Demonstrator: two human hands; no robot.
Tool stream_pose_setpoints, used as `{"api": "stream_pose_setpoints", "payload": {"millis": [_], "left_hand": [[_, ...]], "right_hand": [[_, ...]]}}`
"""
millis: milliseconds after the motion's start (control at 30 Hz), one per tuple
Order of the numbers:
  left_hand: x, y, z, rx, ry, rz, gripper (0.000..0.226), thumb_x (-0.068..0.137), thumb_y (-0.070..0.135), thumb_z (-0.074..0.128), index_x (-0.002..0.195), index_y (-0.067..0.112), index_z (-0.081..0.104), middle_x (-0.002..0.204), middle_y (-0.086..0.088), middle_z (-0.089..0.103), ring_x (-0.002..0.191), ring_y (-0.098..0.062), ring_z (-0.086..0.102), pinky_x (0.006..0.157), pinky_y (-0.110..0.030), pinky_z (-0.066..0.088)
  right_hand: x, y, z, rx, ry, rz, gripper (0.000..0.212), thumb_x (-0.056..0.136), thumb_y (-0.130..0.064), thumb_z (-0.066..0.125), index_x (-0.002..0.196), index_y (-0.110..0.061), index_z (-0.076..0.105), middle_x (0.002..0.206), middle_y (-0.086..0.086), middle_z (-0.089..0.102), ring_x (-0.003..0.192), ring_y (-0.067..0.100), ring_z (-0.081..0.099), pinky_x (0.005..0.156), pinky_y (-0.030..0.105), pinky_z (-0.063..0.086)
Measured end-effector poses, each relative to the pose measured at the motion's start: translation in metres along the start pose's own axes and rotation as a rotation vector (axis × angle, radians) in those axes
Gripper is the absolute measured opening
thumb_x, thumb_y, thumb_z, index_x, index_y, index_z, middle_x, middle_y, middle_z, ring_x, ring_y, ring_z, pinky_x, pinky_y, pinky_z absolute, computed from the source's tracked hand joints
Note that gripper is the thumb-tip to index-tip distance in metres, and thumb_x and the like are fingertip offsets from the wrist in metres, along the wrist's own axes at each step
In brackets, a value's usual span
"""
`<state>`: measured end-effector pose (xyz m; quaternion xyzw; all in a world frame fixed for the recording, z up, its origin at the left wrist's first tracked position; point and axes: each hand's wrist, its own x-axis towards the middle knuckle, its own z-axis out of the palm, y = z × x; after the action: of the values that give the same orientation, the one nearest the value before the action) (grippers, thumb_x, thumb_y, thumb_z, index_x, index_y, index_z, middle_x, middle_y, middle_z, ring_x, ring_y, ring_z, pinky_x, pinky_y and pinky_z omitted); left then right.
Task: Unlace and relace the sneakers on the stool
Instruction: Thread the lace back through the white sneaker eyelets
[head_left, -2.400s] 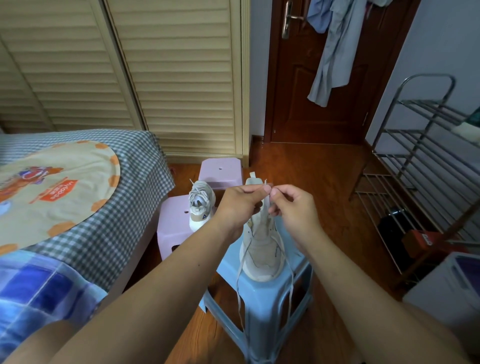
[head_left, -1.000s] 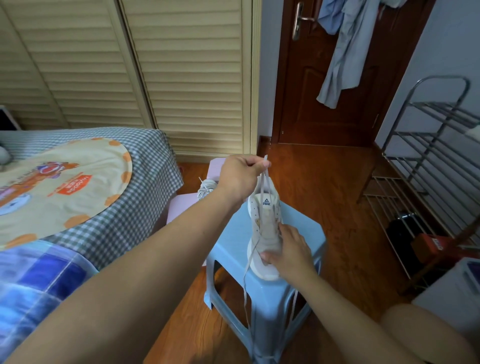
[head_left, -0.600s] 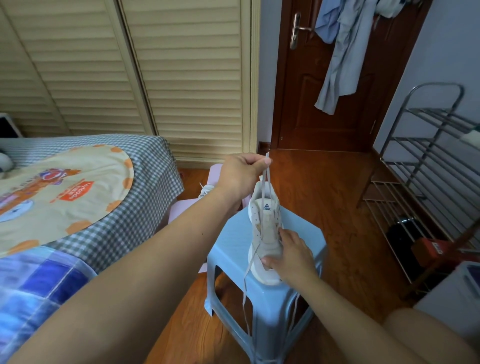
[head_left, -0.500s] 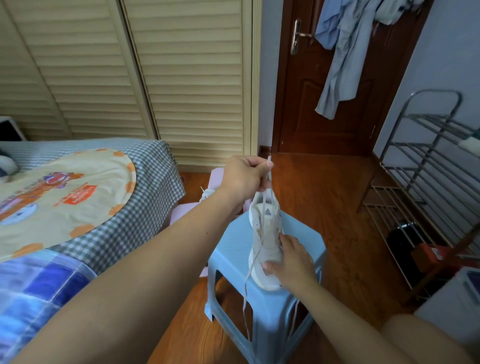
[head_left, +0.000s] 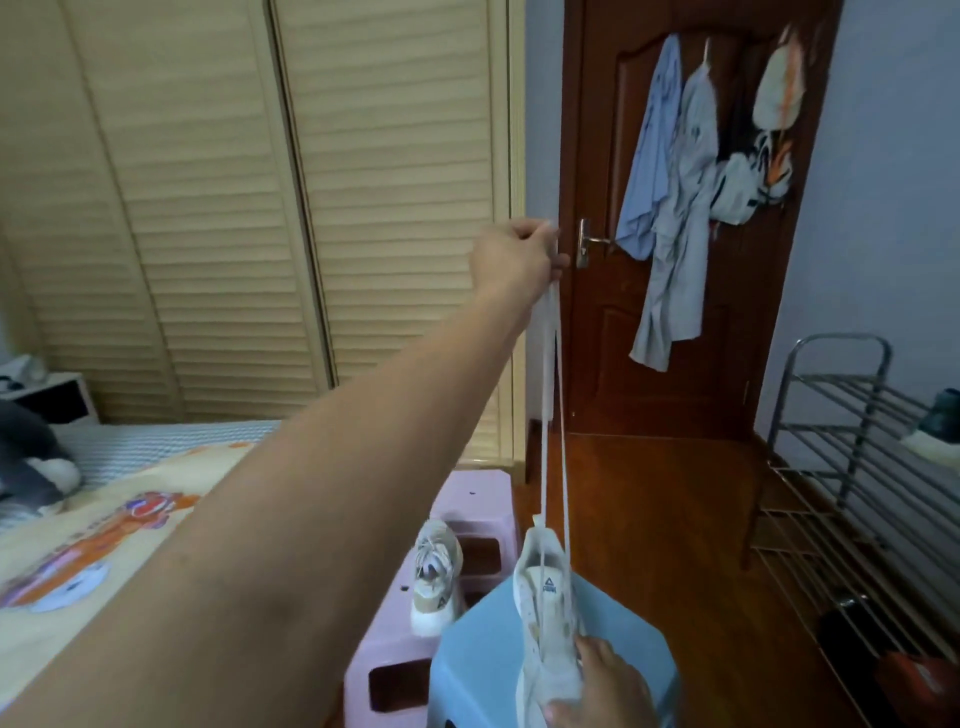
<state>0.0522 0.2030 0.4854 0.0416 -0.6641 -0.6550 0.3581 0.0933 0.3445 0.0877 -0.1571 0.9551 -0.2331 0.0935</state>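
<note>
Bed: at 9 o'clock from my view, checked sheet with a printed mat on top; I see a dark, pale-edged lump at its far left edge and cannot tell what it is.
Wardrobe: slatted doors fill the 10 to 12 o'clock stretch behind the bed.
Left hand: raised high near 12 o'clock, arm stretched out, fingers curled and pinching the lace; both strands run taut from my fist down to the near sneaker.
Pink stools: low at 6 o'clock, just left of the blue one; a second pink top sits behind it.
Far sneaker: stands on the pink stool, toe toward me, laced, touched by neither hand.
Blue stool: at 6 o'clock, touching the pink stool's right side as far as I can see.
Near sneaker: on the blue stool, toe toward me, tongue logo showing; the lace leaves it near the top of the tongue.
Right hand: at the bottom edge, about 5 o'clock, fingers wrapped over the near sneaker's toe end, holding it down on the stool.
Door: dark wood at 1 o'clock, shut, with shirts hanging on it.
Rack: bare metal shelves at 3 to 4 o'clock; a dark shoe sits at its right edge.
</note>
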Motion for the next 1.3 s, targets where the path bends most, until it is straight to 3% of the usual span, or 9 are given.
{"api": "stream_pose_setpoints", "payload": {"millis": [167,433,600,833,933,1000,1133,1233,1300], "left_hand": [[-0.003,0.039,0.005,0.076,-0.084,0.082,0.012,0.098,0.011,0.065,0.095,0.001,0.07,0.073,-0.009,0.067,0.074,-0.025,0.074,0.069,-0.037,0.064],[-0.114,-0.12,-0.042,0.31,-0.23,-0.198,0.019,0.096,0.021,0.069,0.098,0.004,0.076,0.08,-0.007,0.065,0.06,-0.008,0.056,0.058,-0.022,0.047],[-0.151,-0.166,-0.07,0.125,-0.252,-0.322,0.016,0.096,0.018,0.069,0.101,0.005,0.077,0.076,-0.01,0.062,0.061,-0.017,0.053,0.065,-0.029,0.05],[-0.059,-0.076,-0.052,-0.334,-0.155,-0.001,0.017,0.101,0.017,0.059,0.106,0.006,0.071,0.093,-0.012,0.062,0.09,-0.025,0.064,0.087,-0.035,0.058],[-0.016,-0.066,-0.045,-0.153,-0.108,0.108,0.025,0.1,0.019,0.061,0.118,0.004,0.071,0.092,-0.003,0.068,0.09,-0.016,0.063,0.086,-0.031,0.054],[0.0,-0.083,-0.047,0.238,-0.155,0.038,0.044,0.1,0.022,0.059,0.142,0.011,0.055,0.116,-0.003,0.07,0.098,-0.013,0.065,0.085,-0.029,0.055],[-0.045,-0.177,-0.063,0.963,-0.656,-0.317,0.085,0.092,0.012,0.062,0.16,0.021,0.013,0.133,-0.013,0.061,0.107,-0.028,0.068,0.089,-0.042,0.06],[-0.142,-0.265,-0.078,0.816,-0.5,-0.335,0.072,0.09,0.018,0.058,0.155,0.028,0.028,0.125,-0.007,0.063,0.106,-0.027,0.064,0.096,-0.044,0.054],[-0.225,-0.311,-0.092,0.634,-0.264,-0.547,0.046,0.096,0.023,0.061,0.14,0.016,0.048,0.107,-0.002,0.064,0.1,-0.026,0.064,0.095,-0.04,0.053]], "right_hand": [[0.008,-0.007,-0.007,-0.049,-0.038,0.034,0.075,0.083,-0.072,0.052,0.146,-0.036,0.034,0.152,-0.011,0.042,0.139,0.016,0.042,0.117,0.04,0.028],[-0.001,0.015,0.015,0.158,-0.075,-0.029,0.095,0.068,-0.062,0.068,0.147,-0.02,0.038,0.15,0.003,0.043,0.133,0.026,0.046,0.107,0.039,0.041],[0.025,0.025,0.011,0.526,0.056,0.104,0.098,0.069,-0.052,0.086,0.148,-0.017,0.04,0.14,0.006,0.045,0.129,0.027,0.05,0.108,0.046,0.045],[0.035,0.011,0.017,0.519,-0.036,0.087,0.059,0.067,-0.043,0.087,0.115,-0.022,0.061,0.109,-0.007,0.065,0.104,0.016,0.064,0.085,0.032,0.054],[0.026,0.013,0.029,0.313,0.044,0.082,0.073,0.059,-0.054,0.081,0.12,-0.025,0.054,0.113,-0.006,0.057,0.107,0.016,0.059,0.089,0.039,0.056],[0.02,0.009,0.031,0.266,0.087,0.071,0.074,0.064,-0.05,0.083,0.126,-0.026,0.049,0.117,-0.006,0.051,0.11,0.016,0.054,0.093,0.039,0.054],[0.016,0.007,0.024,0.389,0.08,0.077,0.068,0.073,-0.037,0.082,0.132,-0.025,0.05,0.121,-0.004,0.046,0.113,0.018,0.054,0.097,0.042,0.052],[0.008,0.029,0.021,0.43,0.157,0.096,0.052,0.083,-0.031,0.078,0.128,-0.019,0.055,0.119,0.0,0.049,0.108,0.019,0.055,0.096,0.039,0.05],[-0.004,0.045,0.028,0.426,0.169,0.144,0.041,0.088,-0.031,0.074,0.122,-0.016,0.057,0.112,0.002,0.055,0.101,0.021,0.058,0.089,0.035,0.049]]}}
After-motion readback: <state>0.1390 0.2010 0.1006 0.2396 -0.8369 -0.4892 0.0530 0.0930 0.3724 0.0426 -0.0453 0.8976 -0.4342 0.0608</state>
